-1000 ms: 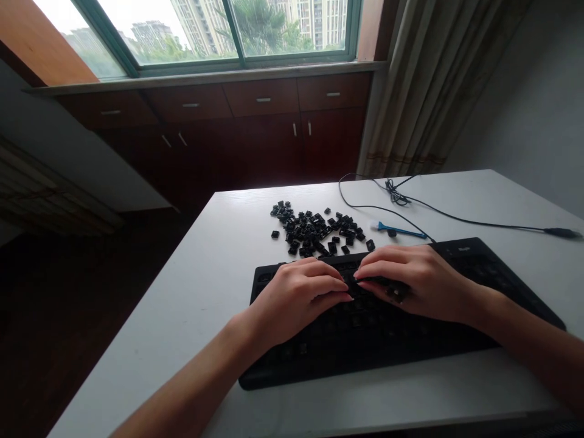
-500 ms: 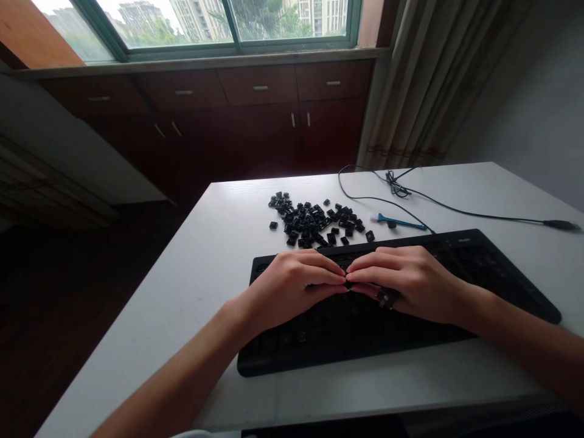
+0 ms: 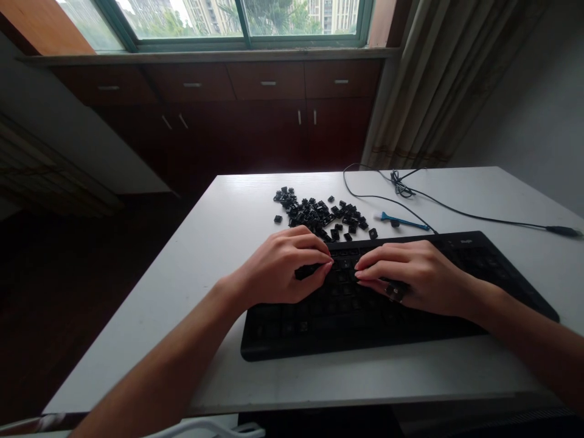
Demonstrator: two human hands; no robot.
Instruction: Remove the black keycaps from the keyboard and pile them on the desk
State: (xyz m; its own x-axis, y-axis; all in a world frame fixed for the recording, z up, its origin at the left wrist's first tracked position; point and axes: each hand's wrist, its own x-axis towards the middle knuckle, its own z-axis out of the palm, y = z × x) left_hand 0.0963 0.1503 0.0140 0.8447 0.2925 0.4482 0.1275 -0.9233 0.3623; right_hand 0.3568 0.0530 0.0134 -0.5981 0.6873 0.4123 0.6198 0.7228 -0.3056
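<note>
My left hand [image 3: 292, 267] is over the left half of a black keyboard [image 3: 292, 334], thumb and fingertips pinched together. Whatever lies between those tips is too small to make out. To its right, a short gap away, my right hand [image 3: 410, 274] hovers low over the middle keys, its fingertips bunched close to them. A small black keycap [image 3: 395, 291] is tucked under its curled fingers, by the palm. Behind the keyboard lies a loose heap of black keycaps [image 3: 312, 214], several of them scattered to the right.
A blue tool [image 3: 404, 221] lies behind the keyboard with one dark keycap [image 3: 395, 224] beside it. The keyboard's cable [image 3: 479, 214] runs across the back of the white table [image 3: 191, 267] to a plug [image 3: 564, 231] at the right. A white object [image 3: 214, 428] shows at the front edge.
My hands have come apart: the fingertips met over the keyboard before, and now the left hand is drawn back to the left. The view has shifted slightly.
</note>
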